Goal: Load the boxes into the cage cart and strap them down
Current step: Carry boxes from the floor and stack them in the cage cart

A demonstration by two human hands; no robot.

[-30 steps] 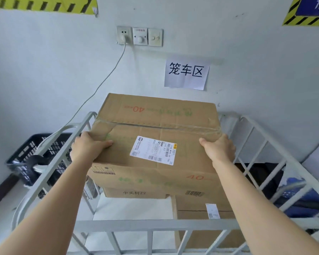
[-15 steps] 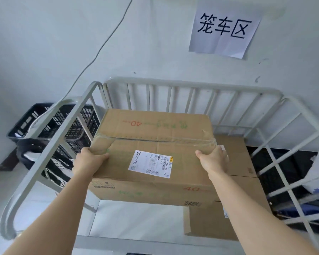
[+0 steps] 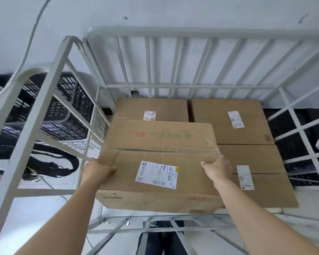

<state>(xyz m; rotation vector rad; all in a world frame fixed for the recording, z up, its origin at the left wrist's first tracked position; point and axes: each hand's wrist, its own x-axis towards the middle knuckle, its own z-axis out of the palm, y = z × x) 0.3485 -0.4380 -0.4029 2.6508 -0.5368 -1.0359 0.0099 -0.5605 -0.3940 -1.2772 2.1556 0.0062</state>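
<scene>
I hold a brown cardboard box (image 3: 160, 144) with a white shipping label and a red "40" inside the grey metal cage cart (image 3: 191, 33). My left hand (image 3: 96, 170) grips its left edge and my right hand (image 3: 217, 168) grips its right edge. The box hangs low over the cart's near left corner. Three other cardboard boxes lie in the cart: one at the far left (image 3: 151, 107), one at the far right (image 3: 228, 120), one at the near right (image 3: 256, 173). No strap is on the boxes.
A black plastic crate (image 3: 50, 107) stands outside the cart's left wall, with a black strap or cable bundle (image 3: 52, 162) in front of it. A white wall with a hanging cable is behind the cart. Dark items lie beyond the cart's right wall (image 3: 302, 126).
The box has gone down and into the cart, from above the top rail to just over the floor level of the other boxes. My view has tilted downward.
</scene>
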